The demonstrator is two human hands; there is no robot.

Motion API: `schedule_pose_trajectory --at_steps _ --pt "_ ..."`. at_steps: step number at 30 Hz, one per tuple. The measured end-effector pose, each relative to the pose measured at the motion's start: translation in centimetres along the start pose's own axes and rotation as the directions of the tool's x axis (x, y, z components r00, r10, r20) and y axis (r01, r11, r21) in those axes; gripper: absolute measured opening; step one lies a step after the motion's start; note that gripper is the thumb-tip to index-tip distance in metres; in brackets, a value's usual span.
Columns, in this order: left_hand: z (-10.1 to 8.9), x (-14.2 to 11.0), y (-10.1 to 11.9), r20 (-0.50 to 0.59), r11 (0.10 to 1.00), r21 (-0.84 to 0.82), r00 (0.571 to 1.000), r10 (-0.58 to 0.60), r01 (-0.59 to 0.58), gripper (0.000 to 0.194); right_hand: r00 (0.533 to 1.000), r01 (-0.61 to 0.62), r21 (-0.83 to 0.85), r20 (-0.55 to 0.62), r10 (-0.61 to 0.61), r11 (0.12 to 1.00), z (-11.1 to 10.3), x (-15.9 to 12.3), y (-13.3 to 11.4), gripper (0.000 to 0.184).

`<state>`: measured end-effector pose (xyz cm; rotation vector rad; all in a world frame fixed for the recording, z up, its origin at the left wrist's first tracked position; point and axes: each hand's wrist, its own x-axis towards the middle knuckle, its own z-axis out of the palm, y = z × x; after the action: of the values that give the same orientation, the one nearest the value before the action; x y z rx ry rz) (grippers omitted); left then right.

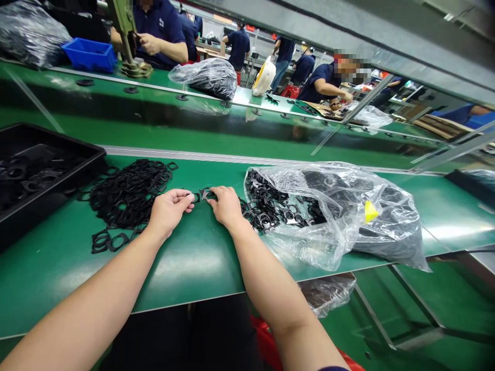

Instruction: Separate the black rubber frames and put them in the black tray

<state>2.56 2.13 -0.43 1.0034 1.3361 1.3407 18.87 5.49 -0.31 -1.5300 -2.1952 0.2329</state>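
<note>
My left hand (170, 210) is closed, pinching a small black ring-shaped part (197, 198) between thumb and fingertips. Close beside it, my right hand (225, 204) grips another black plastic part (208, 194) with a shiny patch. The two parts are nearly end to end; whether they touch I cannot tell. Left of my hands lies a heap of black ring-shaped parts (127, 193), with a few loose rings (110, 240) in front. To the right, black parts with shiny metal pieces (266, 206) spill from the mouth of a clear plastic bag (386, 221).
A black tray (58, 183) of black parts stands at the left. A conveyor (216, 131) runs behind the green table (193, 273), carrying spaced black pieces. Across it are a blue bin (89, 54), a green press (126, 36), another filled bag (212, 77) and several co-workers.
</note>
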Motion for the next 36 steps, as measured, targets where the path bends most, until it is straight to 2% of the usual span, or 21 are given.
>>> schedule_pose_trajectory --at_steps 2,4,7,10,12,16,22,24,26,29,31,33,36 --pt "0.0 0.0 0.0 0.011 1.0 -0.019 1.0 -0.009 0.009 0.033 0.999 -0.009 0.114 -0.033 0.012 0.993 0.0 0.0 -0.3 0.028" --pt "-0.1 0.0 0.0 0.015 1.0 -0.021 1.0 -0.01 0.01 0.035 0.999 -0.023 0.311 -0.039 0.037 0.95 0.2 0.0 -0.6 0.023" --pt "-0.4 -0.1 0.1 0.03 1.0 -0.007 1.0 -0.004 0.004 0.036 0.996 -0.08 0.603 0.024 0.083 0.794 0.9 0.0 -0.8 0.019" --pt "-0.7 0.0 0.2 0.058 1.0 0.007 0.998 -0.018 0.018 0.035 0.99 -0.14 0.763 0.103 0.095 0.631 1.4 0.0 -0.8 0.02" --pt "-0.8 0.1 0.2 0.039 0.999 -0.01 0.999 -0.032 0.032 0.037 0.991 -0.132 0.803 0.109 0.075 0.581 1.3 0.0 -1.0 0.019" --pt "-0.6 0.2 0.2 0.011 0.992 -0.109 0.998 -0.068 0.069 0.04 0.996 -0.086 0.799 0.092 0.021 0.595 0.7 -0.2 -1.5 0.018" --pt "-0.4 0.1 0.3 0.007 0.989 -0.125 0.997 -0.079 0.08 0.04 0.984 -0.165 0.864 0.178 0.02 0.475 0.7 -0.4 -2.0 0.022" --pt "-0.4 0.0 0.5 0.015 0.99 -0.121 0.997 -0.07 0.072 0.04 0.981 -0.19 0.874 0.181 0.063 0.447 1.0 -0.2 -1.9 0.022" --pt "-0.5 -0.1 0.7 0.049 0.991 -0.124 0.998 -0.047 0.052 0.04 0.969 -0.242 0.896 0.207 0.132 0.373 1.1 -0.1 -1.9 0.025" --pt "-0.6 -0.2 0.8 0.104 0.995 -0.1 0.995 0.002 0.008 0.045 0.94 -0.319 0.932 0.287 0.186 0.173 0.9 0.1 -2.1 0.034" --pt "-0.6 -0.2 0.8 0.113 0.999 -0.042 0.993 0.014 -0.01 0.046 0.928 -0.34 0.936 0.32 0.191 0.085 0.6 0.0 -2.3 0.037" --pt "-0.6 -0.1 0.6 0.092 0.999 0.033 0.996 0.005 -0.008 0.042 0.922 -0.354 0.934 0.339 0.188 0.052 0.2 0.0 -2.4 0.038" --pt "-0.5 0.1 0.4 0.022 1.0 0.023 1.0 -0.013 0.013 0.037 0.922 -0.318 0.945 0.29 0.256 0.078 0.0 0.1 -2.3 0.034"
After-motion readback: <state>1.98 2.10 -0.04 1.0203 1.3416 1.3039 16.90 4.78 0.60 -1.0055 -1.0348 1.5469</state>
